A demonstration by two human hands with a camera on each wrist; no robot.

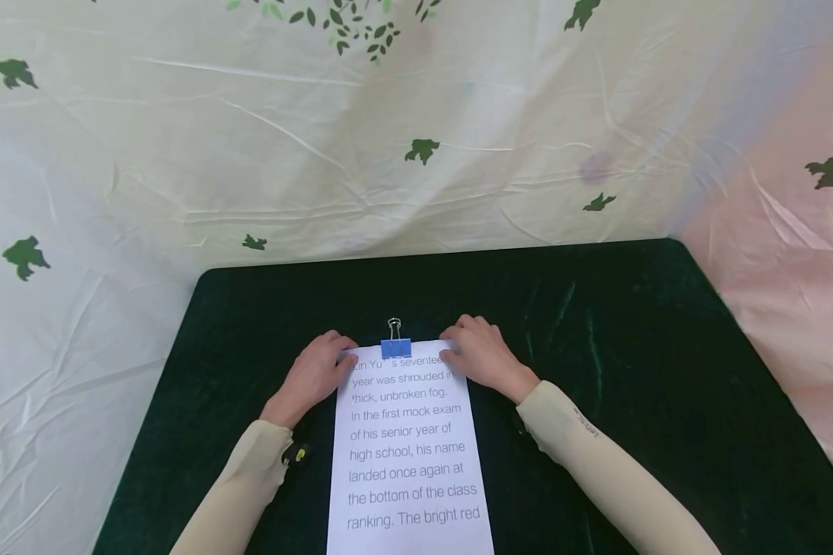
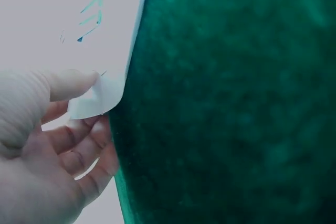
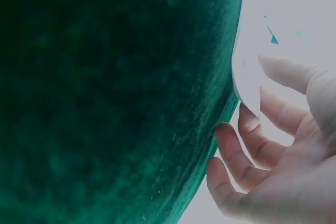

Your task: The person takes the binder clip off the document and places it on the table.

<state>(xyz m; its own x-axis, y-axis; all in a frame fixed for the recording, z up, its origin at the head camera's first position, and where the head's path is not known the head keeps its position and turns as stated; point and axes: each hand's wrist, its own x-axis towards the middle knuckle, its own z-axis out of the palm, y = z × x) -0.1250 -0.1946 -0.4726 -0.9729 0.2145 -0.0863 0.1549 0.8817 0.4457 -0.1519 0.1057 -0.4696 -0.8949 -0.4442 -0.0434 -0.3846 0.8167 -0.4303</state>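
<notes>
A long white sheet of paper (image 1: pixel 408 455) with large printed English text lies in front of me in the head view. A blue binder clip (image 1: pixel 396 348) grips the middle of its top edge, wire handles pointing away. My left hand (image 1: pixel 314 374) pinches the top left corner; in the left wrist view the thumb (image 2: pixel 73 83) lies over the curled corner and the fingers go beneath. At the top right corner, my right hand (image 1: pixel 484 354) pinches the paper, its thumb above and fingers behind the edge in the right wrist view. How many sheets there are, I cannot tell.
Dark green velvety cloth covers the table (image 1: pixel 639 370), whose far edge has rounded corners. Behind and beside it hangs a pale, creased curtain (image 1: pixel 305 169) printed with green birds and leaves, pinkish at the right. A small dark object (image 1: pixel 295 454) sits at the left cuff.
</notes>
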